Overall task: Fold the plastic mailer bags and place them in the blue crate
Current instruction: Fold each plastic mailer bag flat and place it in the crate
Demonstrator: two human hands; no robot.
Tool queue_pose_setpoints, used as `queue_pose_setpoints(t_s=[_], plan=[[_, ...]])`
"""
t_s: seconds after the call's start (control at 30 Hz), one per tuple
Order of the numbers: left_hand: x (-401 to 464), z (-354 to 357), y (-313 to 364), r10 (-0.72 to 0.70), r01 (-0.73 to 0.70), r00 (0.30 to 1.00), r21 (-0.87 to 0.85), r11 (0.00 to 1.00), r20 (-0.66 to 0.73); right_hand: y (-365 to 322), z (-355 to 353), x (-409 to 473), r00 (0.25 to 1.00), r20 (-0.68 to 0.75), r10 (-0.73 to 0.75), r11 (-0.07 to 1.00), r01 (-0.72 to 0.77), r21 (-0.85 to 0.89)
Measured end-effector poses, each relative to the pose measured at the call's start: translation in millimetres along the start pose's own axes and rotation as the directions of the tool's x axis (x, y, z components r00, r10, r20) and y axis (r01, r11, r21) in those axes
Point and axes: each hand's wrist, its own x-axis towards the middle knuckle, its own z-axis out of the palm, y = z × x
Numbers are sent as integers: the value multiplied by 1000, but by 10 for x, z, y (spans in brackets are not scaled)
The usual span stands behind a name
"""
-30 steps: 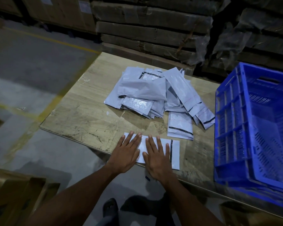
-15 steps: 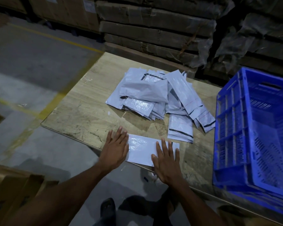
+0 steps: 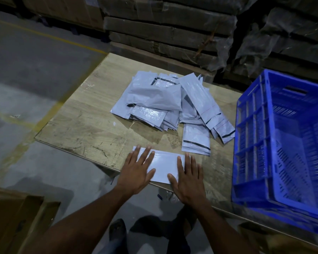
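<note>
We press the folded mailer bag flat under straight fingers, left hand and right hand at its ends. It seems thin, light and slippery; we would pinch the near edge between the fingers.

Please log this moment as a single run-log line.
left hand: flat on mailer bag | right hand: flat on it | pile: unfolded | blue crate: empty
</note>
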Motion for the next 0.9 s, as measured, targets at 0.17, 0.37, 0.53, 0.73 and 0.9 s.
queue_pose_setpoints(t_s=[0.17, 0.37, 0.53, 0.73, 0.9], plan=[[3, -32, -187, 40, -42, 999, 40, 998, 29, -119, -91, -48, 987, -39, -159, 985, 161, 57], [43, -26, -237, 54, -56, 995, 27, 998, 89, -143, -31, -44, 919, -158, -361, 921, 378, 93], [53, -76, -238, 45, -44, 991, -16, 999, 127, -164, -87, 25, 899, -219, -379, 916, 398, 48], [-62, -158, -253, 172, -173, 984, 23, 985, 46, -215, -256, 173, 914, -282, -290, 933, 336, 131], [27, -101, -302, 113, -114, 992, 16, 993, 56, -168, -344, -18, 772, -261, -580, 812, 574, -109]])
